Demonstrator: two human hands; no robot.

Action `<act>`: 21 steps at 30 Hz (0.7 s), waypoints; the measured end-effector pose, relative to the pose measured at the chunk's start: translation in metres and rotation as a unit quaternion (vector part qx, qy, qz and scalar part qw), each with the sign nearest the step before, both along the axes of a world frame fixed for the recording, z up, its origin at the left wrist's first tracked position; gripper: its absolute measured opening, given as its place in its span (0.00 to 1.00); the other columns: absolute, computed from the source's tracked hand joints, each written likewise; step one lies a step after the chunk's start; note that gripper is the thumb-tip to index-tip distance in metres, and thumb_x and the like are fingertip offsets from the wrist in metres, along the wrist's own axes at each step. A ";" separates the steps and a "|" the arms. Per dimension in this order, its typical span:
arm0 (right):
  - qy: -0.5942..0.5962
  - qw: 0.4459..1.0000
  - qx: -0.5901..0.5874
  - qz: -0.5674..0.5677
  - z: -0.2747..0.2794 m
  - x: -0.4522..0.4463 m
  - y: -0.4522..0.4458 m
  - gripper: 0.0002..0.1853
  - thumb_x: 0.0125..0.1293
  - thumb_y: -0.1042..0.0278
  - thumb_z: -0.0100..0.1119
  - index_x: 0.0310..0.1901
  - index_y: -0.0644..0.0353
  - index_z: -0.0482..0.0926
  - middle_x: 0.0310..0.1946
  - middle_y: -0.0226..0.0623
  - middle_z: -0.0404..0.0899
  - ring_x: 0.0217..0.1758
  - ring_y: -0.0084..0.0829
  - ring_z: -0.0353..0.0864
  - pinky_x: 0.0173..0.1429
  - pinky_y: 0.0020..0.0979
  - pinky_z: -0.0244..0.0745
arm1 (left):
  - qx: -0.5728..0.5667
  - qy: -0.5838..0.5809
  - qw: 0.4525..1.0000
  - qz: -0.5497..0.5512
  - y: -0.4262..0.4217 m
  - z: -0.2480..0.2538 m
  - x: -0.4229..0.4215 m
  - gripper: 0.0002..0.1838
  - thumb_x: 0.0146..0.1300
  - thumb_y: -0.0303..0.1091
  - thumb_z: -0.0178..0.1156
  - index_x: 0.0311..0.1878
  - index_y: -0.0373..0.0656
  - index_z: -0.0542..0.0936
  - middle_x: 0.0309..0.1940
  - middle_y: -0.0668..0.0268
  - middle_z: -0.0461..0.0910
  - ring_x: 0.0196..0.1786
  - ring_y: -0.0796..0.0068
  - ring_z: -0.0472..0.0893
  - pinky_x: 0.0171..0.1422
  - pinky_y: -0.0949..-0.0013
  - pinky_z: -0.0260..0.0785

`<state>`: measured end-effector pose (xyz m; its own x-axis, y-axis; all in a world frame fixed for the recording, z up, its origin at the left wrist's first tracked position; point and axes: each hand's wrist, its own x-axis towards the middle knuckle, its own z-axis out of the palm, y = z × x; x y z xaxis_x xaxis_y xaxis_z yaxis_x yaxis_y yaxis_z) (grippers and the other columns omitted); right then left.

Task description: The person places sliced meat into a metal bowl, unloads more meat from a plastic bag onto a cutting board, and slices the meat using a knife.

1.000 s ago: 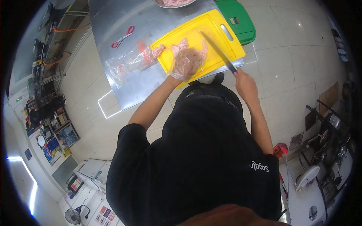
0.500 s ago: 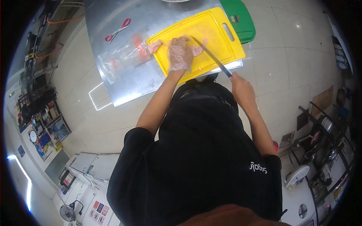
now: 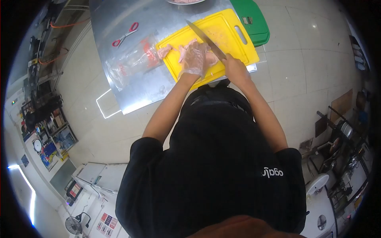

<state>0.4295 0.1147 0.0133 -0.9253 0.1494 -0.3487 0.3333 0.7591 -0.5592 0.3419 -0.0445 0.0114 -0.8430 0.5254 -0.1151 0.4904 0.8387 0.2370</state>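
My left hand, in a clear plastic glove, presses down with bent fingers on pale pink raw meat lying on a yellow cutting board. Its fingertips are partly hidden by the glove and the meat. My bare right hand is closed around the handle of a long knife. The blade points to the far left across the board, just right of my left hand. A smaller meat piece lies at the board's left edge.
Red-handled scissors and a clear plastic bag with red print lie left of the board on the metal table. A bowl with pink contents stands at the far edge. A green lid or bin is beyond the board's right side.
My right hand has moved left and inward, and the knife now reaches farther across the board. My left hand has shifted slightly right over the meat.
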 end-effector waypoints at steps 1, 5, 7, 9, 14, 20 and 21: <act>-0.004 1.000 0.001 -0.013 0.002 0.008 0.005 0.14 0.78 0.62 0.49 0.48 0.66 0.75 0.36 0.61 0.84 0.45 0.62 0.83 0.50 0.59 0.75 | -0.025 -0.017 1.000 0.001 0.001 0.004 -0.002 0.21 0.60 0.51 0.68 0.53 0.52 0.86 0.51 0.60 0.85 0.64 0.59 0.80 0.73 0.36 0.60; -0.027 0.998 0.010 -0.048 0.014 0.047 0.032 0.14 0.78 0.61 0.49 0.48 0.66 0.75 0.37 0.62 0.83 0.45 0.63 0.83 0.51 0.60 0.73 | -0.070 -0.062 0.996 -0.003 0.001 0.021 -0.002 0.25 0.59 0.50 0.70 0.58 0.52 0.84 0.55 0.58 0.83 0.67 0.58 0.77 0.75 0.34 0.57; -0.022 0.998 0.010 -0.061 0.018 0.055 0.043 0.14 0.78 0.61 0.49 0.47 0.66 0.76 0.36 0.63 0.83 0.45 0.64 0.82 0.51 0.60 0.73 | -0.005 -0.056 0.998 -0.010 -0.006 0.009 -0.006 0.24 0.60 0.49 0.70 0.57 0.53 0.84 0.55 0.59 0.83 0.67 0.58 0.77 0.76 0.36 0.57; -0.004 0.997 0.002 -0.077 0.023 0.060 0.048 0.15 0.78 0.61 0.49 0.47 0.67 0.76 0.36 0.63 0.82 0.45 0.65 0.81 0.49 0.60 0.72 | 0.119 -0.042 0.992 -0.015 -0.014 -0.013 -0.013 0.20 0.61 0.48 0.69 0.55 0.54 0.85 0.56 0.60 0.83 0.66 0.58 0.77 0.76 0.39 0.58; 0.062 0.993 -0.018 -0.100 0.028 0.065 0.045 0.13 0.78 0.65 0.52 0.43 0.69 0.75 0.33 0.61 0.82 0.41 0.63 0.82 0.43 0.53 0.75 | -0.062 0.035 0.986 -0.149 -0.008 -0.009 -0.009 0.10 0.64 0.43 0.66 0.46 0.54 0.87 0.48 0.62 0.85 0.58 0.60 0.82 0.68 0.48 0.69; 0.091 0.985 -0.066 -0.129 0.036 0.067 0.045 0.14 0.78 0.64 0.52 0.45 0.71 0.76 0.35 0.59 0.83 0.42 0.61 0.84 0.44 0.48 0.77 | 0.153 -0.151 0.971 -0.103 -0.005 0.006 -0.015 0.06 0.65 0.33 0.64 0.32 0.47 0.78 0.30 0.63 0.81 0.41 0.67 0.83 0.56 0.61 0.75; 0.097 0.983 -0.078 -0.137 0.039 0.067 0.046 0.14 0.78 0.64 0.52 0.45 0.71 0.76 0.35 0.59 0.83 0.42 0.60 0.84 0.44 0.47 0.77 | 0.190 -0.233 0.953 -0.043 0.001 0.015 -0.014 0.07 0.65 0.31 0.63 0.31 0.46 0.76 0.29 0.64 0.80 0.38 0.69 0.82 0.57 0.65 0.75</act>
